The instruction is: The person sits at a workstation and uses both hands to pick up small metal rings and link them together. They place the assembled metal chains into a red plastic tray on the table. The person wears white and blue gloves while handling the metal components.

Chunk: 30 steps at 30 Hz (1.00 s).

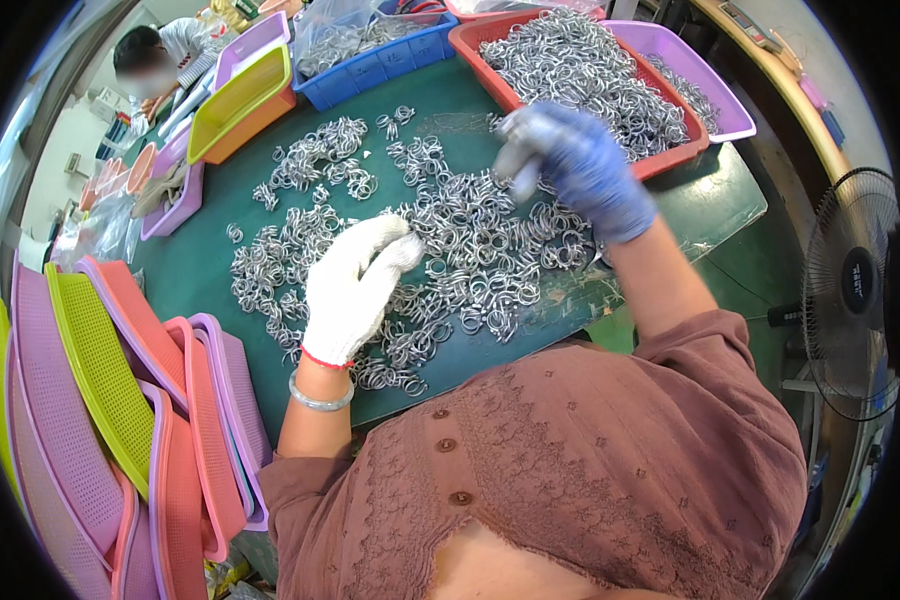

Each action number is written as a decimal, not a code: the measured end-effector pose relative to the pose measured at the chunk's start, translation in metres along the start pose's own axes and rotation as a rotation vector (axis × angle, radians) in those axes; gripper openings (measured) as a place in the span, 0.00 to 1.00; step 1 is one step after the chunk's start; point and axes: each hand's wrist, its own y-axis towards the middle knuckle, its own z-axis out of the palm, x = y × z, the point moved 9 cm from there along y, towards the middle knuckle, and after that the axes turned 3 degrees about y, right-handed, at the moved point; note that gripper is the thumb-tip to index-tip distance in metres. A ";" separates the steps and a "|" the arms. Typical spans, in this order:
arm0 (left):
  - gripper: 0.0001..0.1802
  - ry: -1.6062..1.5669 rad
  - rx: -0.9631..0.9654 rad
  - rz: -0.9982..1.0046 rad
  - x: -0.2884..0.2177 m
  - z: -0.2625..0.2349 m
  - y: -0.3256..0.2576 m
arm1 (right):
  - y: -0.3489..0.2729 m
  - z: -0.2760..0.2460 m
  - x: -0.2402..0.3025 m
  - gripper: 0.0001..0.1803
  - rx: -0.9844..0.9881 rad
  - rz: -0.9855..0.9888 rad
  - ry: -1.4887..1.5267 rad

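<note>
Many small silver metal rings (475,235) lie in a loose, spread-out pile on the green table. My left hand (355,275), in a white knit glove with a red cuff edge, rests over the left part of the pile. Its thumb and fingers come together at the tips, and whatever is between them is too small to make out. My right hand (575,165), in a blue glove with greyish fingertips, is above the right side of the pile, close to the red bin (675,160). Motion smears its fingers, so their grip does not show. More silver rings (590,70) are heaped in that bin.
A purple bin (735,115) stands behind the red one. At the back are a blue bin (390,60) and a yellow-orange bin (240,115). Stacked perforated baskets (100,370) crowd the left, a fan (855,290) stands right. Another person (175,60) sits at far left.
</note>
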 end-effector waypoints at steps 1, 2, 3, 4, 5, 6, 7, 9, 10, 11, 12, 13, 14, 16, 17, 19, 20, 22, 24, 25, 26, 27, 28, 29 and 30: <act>0.14 -0.023 0.000 0.001 0.001 -0.002 0.000 | 0.002 -0.020 0.027 0.17 -0.047 -0.141 -0.171; 0.14 -0.041 -0.003 -0.001 0.003 -0.003 0.000 | 0.005 -0.048 0.045 0.16 -0.108 -0.225 -0.215; 0.14 -0.060 -0.003 -0.002 0.004 -0.003 0.001 | 0.006 -0.087 0.061 0.14 -0.297 -0.274 -0.358; 0.15 -0.002 -0.045 0.012 0.006 -0.007 0.000 | 0.011 -0.122 0.073 0.11 -0.380 -0.322 -0.404; 0.15 0.075 -0.059 0.037 0.003 -0.007 0.000 | 0.018 -0.168 0.079 0.11 -0.517 -0.294 -0.568; 0.16 0.122 -0.042 0.091 -0.006 -0.004 0.006 | 0.006 -0.232 0.091 0.10 -0.631 -0.274 -0.593; 0.17 0.194 -0.058 0.116 -0.008 -0.004 0.008 | 0.008 -0.243 0.105 0.10 -0.717 -0.276 -0.809; 0.21 0.364 -0.040 0.228 -0.019 0.003 0.014 | 0.020 -0.297 0.106 0.15 -0.720 -0.077 -1.180; 0.22 0.469 -0.027 0.322 -0.026 0.009 0.017 | 0.027 -0.314 0.105 0.17 -0.703 -0.026 -1.444; 0.23 0.578 -0.022 0.414 -0.036 0.014 0.018 | 0.035 -0.310 0.107 0.19 -0.673 0.019 -1.705; 0.28 0.663 0.083 0.345 -0.038 0.023 0.024 | 0.038 -0.302 0.110 0.22 -0.646 -0.081 -1.715; 0.31 0.663 0.144 0.361 -0.035 0.029 0.029 | 0.049 -0.277 0.109 0.22 -0.508 -0.165 -1.627; 0.31 0.665 0.190 0.432 -0.038 0.036 0.031 | 0.058 -0.248 0.108 0.21 -0.377 -0.235 -1.537; 0.30 0.692 0.194 0.529 -0.038 0.044 0.026 | 0.083 -0.162 0.087 0.20 -0.136 -0.270 -1.389; 0.30 0.700 0.159 0.574 -0.037 0.046 0.021 | 0.090 -0.106 0.074 0.20 -0.038 -0.229 -1.355; 0.25 0.642 0.223 0.489 -0.033 0.048 0.027 | 0.088 -0.017 0.041 0.18 0.257 -0.396 -1.695; 0.24 0.618 0.242 0.472 -0.031 0.045 0.028 | 0.092 0.016 0.011 0.17 0.451 -0.286 -1.901; 0.19 0.541 0.217 0.517 -0.040 0.039 0.025 | 0.094 0.035 -0.044 0.17 0.744 -0.114 -2.210; 0.17 0.541 0.352 0.521 -0.033 0.043 0.024 | 0.101 0.030 -0.088 0.18 0.895 -0.035 -2.392; 0.16 0.542 0.425 0.523 -0.028 0.046 0.023 | 0.103 0.023 -0.101 0.17 0.943 0.012 -2.460; 0.15 0.547 0.365 0.556 -0.030 0.042 0.020 | 0.107 0.020 -0.114 0.17 0.997 0.048 -2.526; 0.14 0.520 0.323 0.573 -0.034 0.036 0.018 | 0.113 0.014 -0.129 0.17 1.020 0.112 -2.546; 0.14 0.496 0.278 0.582 -0.035 0.029 0.015 | 0.122 0.010 -0.146 0.16 1.052 0.166 -2.562; 0.14 0.462 0.241 0.601 -0.038 0.023 0.013 | 0.125 0.003 -0.155 0.15 1.079 0.243 -2.578; 0.13 0.514 0.146 0.653 -0.045 0.014 0.007 | 0.127 0.000 -0.161 0.14 1.096 0.203 -2.606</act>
